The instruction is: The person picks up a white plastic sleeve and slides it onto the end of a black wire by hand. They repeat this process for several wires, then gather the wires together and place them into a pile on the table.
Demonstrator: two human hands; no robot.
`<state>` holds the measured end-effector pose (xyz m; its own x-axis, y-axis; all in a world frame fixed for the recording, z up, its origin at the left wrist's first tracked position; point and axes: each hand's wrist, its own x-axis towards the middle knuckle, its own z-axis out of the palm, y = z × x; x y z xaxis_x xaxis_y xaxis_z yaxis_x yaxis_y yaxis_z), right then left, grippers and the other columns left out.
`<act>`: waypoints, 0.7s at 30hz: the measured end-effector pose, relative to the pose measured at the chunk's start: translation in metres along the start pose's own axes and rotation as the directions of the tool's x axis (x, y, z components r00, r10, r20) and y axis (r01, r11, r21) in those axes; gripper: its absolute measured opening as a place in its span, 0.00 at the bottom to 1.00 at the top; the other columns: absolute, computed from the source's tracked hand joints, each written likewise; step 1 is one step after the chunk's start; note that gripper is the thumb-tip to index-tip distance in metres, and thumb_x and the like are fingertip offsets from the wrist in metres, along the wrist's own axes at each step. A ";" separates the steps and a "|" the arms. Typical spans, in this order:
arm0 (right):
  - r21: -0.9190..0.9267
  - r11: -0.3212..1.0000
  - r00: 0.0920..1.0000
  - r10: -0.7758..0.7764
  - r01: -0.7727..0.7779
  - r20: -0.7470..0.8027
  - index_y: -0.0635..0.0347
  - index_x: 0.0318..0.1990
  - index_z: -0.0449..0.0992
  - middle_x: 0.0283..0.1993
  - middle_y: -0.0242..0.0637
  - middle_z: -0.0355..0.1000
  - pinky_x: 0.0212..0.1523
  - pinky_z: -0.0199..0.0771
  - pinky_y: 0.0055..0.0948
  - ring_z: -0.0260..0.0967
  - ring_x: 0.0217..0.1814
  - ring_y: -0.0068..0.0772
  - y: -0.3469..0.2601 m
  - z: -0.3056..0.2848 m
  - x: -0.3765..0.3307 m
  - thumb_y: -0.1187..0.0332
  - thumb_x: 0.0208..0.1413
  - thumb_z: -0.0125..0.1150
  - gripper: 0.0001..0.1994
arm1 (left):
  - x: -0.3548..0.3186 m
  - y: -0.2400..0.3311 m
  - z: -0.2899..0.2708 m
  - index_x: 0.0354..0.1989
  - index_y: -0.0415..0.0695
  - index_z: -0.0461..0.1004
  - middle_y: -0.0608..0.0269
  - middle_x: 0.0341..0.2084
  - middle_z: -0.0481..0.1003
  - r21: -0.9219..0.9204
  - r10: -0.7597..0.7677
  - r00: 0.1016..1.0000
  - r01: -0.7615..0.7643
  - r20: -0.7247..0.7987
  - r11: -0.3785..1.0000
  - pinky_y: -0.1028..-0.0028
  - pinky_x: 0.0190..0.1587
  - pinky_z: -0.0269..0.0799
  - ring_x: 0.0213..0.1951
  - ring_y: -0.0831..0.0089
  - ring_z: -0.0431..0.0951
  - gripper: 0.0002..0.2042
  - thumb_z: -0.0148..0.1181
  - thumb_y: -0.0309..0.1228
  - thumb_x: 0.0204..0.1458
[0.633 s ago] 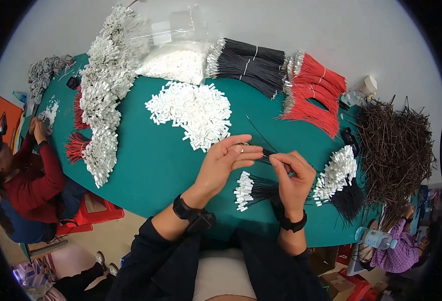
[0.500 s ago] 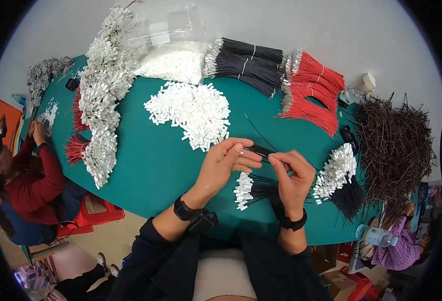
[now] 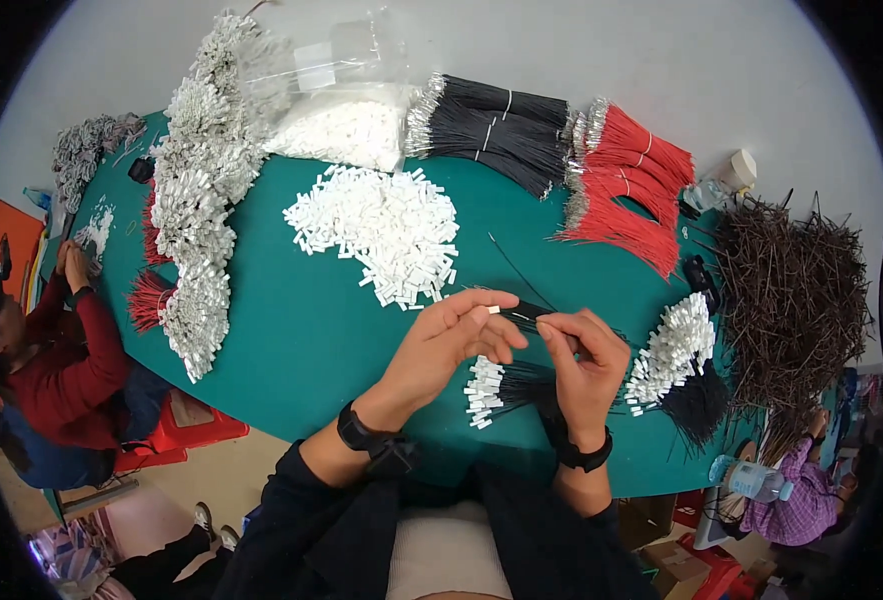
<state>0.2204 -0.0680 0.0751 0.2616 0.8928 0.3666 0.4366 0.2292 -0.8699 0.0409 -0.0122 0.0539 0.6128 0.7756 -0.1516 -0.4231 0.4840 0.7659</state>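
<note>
My left hand (image 3: 449,335) pinches a small white plastic connector housing (image 3: 493,310) between thumb and forefinger; its other fingers are bent below. Facing it, my right hand (image 3: 589,358) has thumb and forefinger closed on black wires (image 3: 533,309) whose ends point toward the housing. Whether wire and housing touch I cannot tell. Beneath my hands lies a small bunch of black wires with white housings (image 3: 484,392) on their ends, partly hidden by my right hand. One loose black wire (image 3: 517,268) rests on the table beyond.
On the green table (image 3: 291,340) lie a heap of white housings (image 3: 381,230), a clear bag (image 3: 336,125), black wire bundles (image 3: 491,125), red wire bundles (image 3: 626,190) and a long white-tipped pile (image 3: 196,200). Brown wires (image 3: 791,300) are piled right. A co-worker (image 3: 61,370) sits left.
My left hand has shifted slightly down, and the white housing now shows more clearly at its fingertips. My right hand stays nearly in place, still pinching the black wires.
</note>
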 end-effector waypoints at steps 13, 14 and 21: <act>-0.002 1.000 1.000 -0.027 0.027 0.002 0.65 0.33 0.83 0.28 0.34 0.77 0.26 0.59 0.23 0.63 0.26 0.24 -0.006 -0.004 -0.001 0.82 0.49 0.71 0.05 | -0.009 0.001 -0.001 0.44 0.38 0.72 0.47 0.38 0.83 0.252 0.128 0.991 -0.112 -0.046 0.961 0.72 0.40 0.80 0.37 0.66 0.85 0.07 0.52 0.30 0.69; 0.003 1.000 1.000 -0.021 0.021 0.004 0.65 0.33 0.83 0.28 0.34 0.77 0.26 0.59 0.23 0.63 0.26 0.24 -0.006 -0.004 -0.002 0.82 0.49 0.71 0.05 | -0.009 0.001 -0.002 0.44 0.37 0.73 0.48 0.38 0.83 0.239 0.129 0.990 -0.115 -0.047 0.964 0.72 0.40 0.80 0.37 0.67 0.85 0.07 0.54 0.29 0.67; 0.018 0.999 1.000 -0.029 0.028 0.010 0.64 0.33 0.83 0.28 0.33 0.77 0.26 0.58 0.23 0.64 0.27 0.24 -0.006 -0.004 -0.003 0.81 0.48 0.72 0.05 | -0.008 0.001 -0.006 0.44 0.34 0.80 0.52 0.37 0.83 0.136 0.104 0.989 -0.089 -0.108 0.987 0.73 0.41 0.81 0.37 0.69 0.84 0.06 0.62 0.23 0.61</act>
<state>0.2201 -0.0734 0.0807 0.2407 0.8896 0.3881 0.4283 0.2614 -0.8650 0.0315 -0.0151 0.0524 0.4895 0.8610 -0.1377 -0.3814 0.3535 0.8542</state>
